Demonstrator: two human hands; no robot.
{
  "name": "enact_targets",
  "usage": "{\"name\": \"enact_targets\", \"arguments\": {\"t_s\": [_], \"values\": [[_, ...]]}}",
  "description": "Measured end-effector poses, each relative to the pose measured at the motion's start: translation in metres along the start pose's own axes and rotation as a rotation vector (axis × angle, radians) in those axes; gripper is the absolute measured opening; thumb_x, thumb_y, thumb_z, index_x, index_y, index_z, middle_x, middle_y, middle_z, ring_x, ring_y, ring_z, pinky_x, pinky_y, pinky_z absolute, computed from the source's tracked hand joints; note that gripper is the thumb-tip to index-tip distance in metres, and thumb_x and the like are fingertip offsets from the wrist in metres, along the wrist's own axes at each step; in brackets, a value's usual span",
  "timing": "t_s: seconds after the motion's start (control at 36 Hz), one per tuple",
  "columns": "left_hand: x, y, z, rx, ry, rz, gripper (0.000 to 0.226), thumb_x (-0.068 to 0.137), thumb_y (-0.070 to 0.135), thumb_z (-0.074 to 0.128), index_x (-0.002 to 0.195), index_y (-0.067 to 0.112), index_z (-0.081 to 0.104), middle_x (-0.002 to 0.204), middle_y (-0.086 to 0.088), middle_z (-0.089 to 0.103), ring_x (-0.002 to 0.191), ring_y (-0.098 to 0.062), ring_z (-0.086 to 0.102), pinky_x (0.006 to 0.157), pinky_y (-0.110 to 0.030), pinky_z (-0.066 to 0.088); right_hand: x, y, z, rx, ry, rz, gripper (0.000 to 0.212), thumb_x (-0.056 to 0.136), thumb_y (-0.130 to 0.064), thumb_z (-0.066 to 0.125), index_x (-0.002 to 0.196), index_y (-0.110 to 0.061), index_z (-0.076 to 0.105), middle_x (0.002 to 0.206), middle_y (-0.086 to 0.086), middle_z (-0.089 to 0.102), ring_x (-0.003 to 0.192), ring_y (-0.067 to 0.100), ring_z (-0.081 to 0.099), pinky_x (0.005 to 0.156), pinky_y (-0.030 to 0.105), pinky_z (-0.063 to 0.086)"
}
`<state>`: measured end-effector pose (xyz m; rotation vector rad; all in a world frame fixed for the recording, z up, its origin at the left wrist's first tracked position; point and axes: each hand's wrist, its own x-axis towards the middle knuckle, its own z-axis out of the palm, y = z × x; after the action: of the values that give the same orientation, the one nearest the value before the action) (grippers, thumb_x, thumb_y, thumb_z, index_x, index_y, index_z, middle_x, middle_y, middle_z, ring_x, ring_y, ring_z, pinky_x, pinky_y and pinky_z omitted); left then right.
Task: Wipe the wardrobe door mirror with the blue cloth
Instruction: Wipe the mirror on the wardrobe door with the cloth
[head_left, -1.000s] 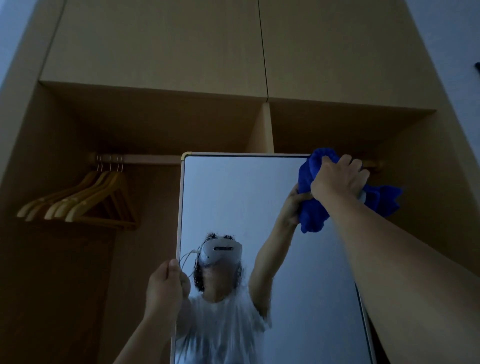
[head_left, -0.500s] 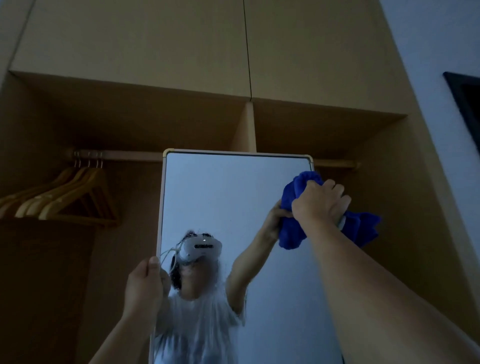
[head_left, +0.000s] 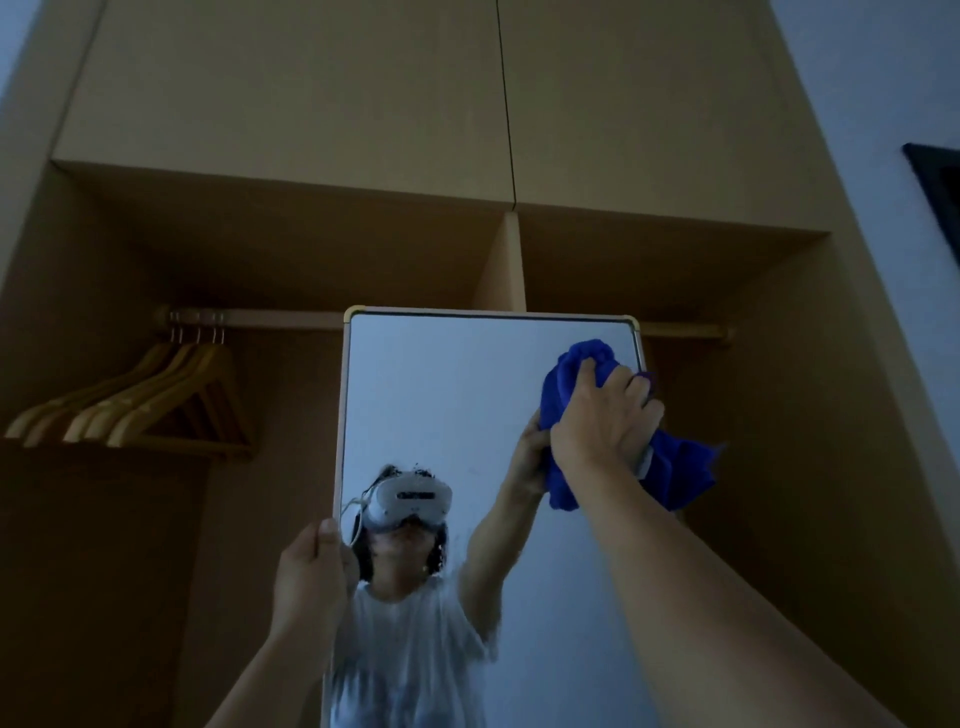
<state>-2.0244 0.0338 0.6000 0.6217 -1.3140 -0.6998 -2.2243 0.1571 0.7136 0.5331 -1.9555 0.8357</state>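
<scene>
A tall framed mirror (head_left: 447, 405) stands in front of an open wooden wardrobe. My right hand (head_left: 605, 421) grips a bunched blue cloth (head_left: 680, 467) and presses it against the glass near the mirror's upper right corner; part of the cloth hangs past the right frame. My left hand (head_left: 309, 577) holds the mirror's left edge, thumb on the front of the frame. The glass reflects a person wearing a headset, and the lower middle of the glass looks smeared.
Several wooden hangers (head_left: 150, 400) hang from a rail (head_left: 260, 317) at the upper left inside the wardrobe. A vertical divider (head_left: 504, 265) rises behind the mirror's top. Closed upper cabinet doors (head_left: 363, 93) sit above. A dark frame (head_left: 935, 197) is on the right wall.
My right hand with the cloth slid down from the mirror's top right corner along the right edge, then shifted slightly. My left hand has kept its hold on the left edge.
</scene>
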Motion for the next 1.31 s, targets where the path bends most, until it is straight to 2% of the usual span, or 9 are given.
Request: {"name": "enact_targets", "arguments": {"t_s": [0.19,0.33,0.47,0.64,0.83,1.0,1.14,1.31], "values": [[0.001,-0.002,0.0,-0.012,-0.017,0.001,0.042,0.101,0.023,0.035,0.082,-0.011,0.051,0.06,-0.02,0.049,0.045,-0.019,0.036,0.045,-0.024,0.027,-0.019,-0.031,0.001,0.072,0.049,-0.077,0.079,0.083,-0.03,0.065,0.148,-0.018,0.021,0.129,0.017,0.043,0.111,0.032,0.041,0.092,0.045,0.036],[0.002,-0.003,-0.002,-0.017,-0.042,-0.006,0.04,0.101,0.023,0.036,0.08,-0.007,0.051,0.061,-0.018,0.048,0.047,-0.019,0.037,0.045,-0.026,0.029,-0.014,-0.029,0.003,0.105,0.084,-0.137,0.076,0.085,-0.032,0.063,0.147,-0.022,0.021,0.131,0.015,0.042,0.113,0.032,0.04,0.092,0.044,0.037],[0.004,-0.003,-0.002,-0.02,-0.053,0.001,0.037,0.101,0.023,0.036,0.076,-0.001,0.051,0.061,-0.015,0.048,0.054,-0.021,0.042,0.05,-0.029,0.033,0.006,-0.027,-0.002,0.095,0.093,-0.096,0.075,0.086,-0.037,0.06,0.148,-0.024,0.02,0.133,0.014,0.04,0.115,0.033,0.039,0.091,0.044,0.036],[0.004,-0.004,0.0,-0.035,-0.038,-0.003,0.036,0.101,0.023,0.037,0.076,0.001,0.051,0.06,-0.013,0.048,0.053,-0.021,0.042,0.049,-0.03,0.033,-0.006,-0.042,-0.003,0.083,0.09,-0.081,0.079,0.086,-0.03,0.062,0.149,-0.022,0.015,0.137,0.016,0.037,0.119,0.034,0.038,0.096,0.046,0.036],[0.006,-0.007,0.001,-0.017,-0.027,-0.031,0.037,0.101,0.026,0.036,0.079,0.002,0.054,0.06,-0.011,0.052,0.047,-0.016,0.041,0.042,-0.026,0.032,-0.028,-0.059,-0.005,0.072,0.121,-0.193,0.085,0.081,-0.031,0.068,0.149,-0.023,0.017,0.133,0.016,0.038,0.115,0.035,0.037,0.093,0.047,0.035],[0.007,-0.007,-0.001,-0.04,-0.06,-0.022,0.035,0.1,0.024,0.036,0.08,0.0,0.052,0.063,-0.016,0.05,0.051,-0.02,0.041,0.046,-0.027,0.031,-0.029,-0.069,-0.005,0.075,0.193,-0.317,0.079,0.082,-0.036,0.066,0.147,-0.027,0.022,0.133,0.013,0.039,0.115,0.034,0.037,0.091,0.045,0.034],[0.008,-0.007,-0.001,-0.031,-0.07,-0.011,0.035,0.101,0.022,0.036,0.077,0.001,0.051,0.064,-0.016,0.05,0.056,-0.021,0.044,0.053,-0.03,0.035,-0.01,-0.081,-0.021,0.077,0.163,-0.322,0.079,0.083,-0.037,0.067,0.147,-0.028,0.021,0.136,0.012,0.039,0.119,0.033,0.037,0.094,0.045,0.034],[0.011,-0.01,-0.001,-0.051,-0.086,-0.037,0.035,0.101,0.024,0.037,0.076,0.005,0.052,0.062,-0.015,0.05,0.056,-0.022,0.044,0.053,-0.032,0.034,-0.042,-0.099,-0.02,0.107,0.2,-0.405,0.078,0.082,-0.036,0.067,0.146,-0.024,0.024,0.132,0.014,0.042,0.116,0.035,0.038,0.093,0.047,0.035]]}}
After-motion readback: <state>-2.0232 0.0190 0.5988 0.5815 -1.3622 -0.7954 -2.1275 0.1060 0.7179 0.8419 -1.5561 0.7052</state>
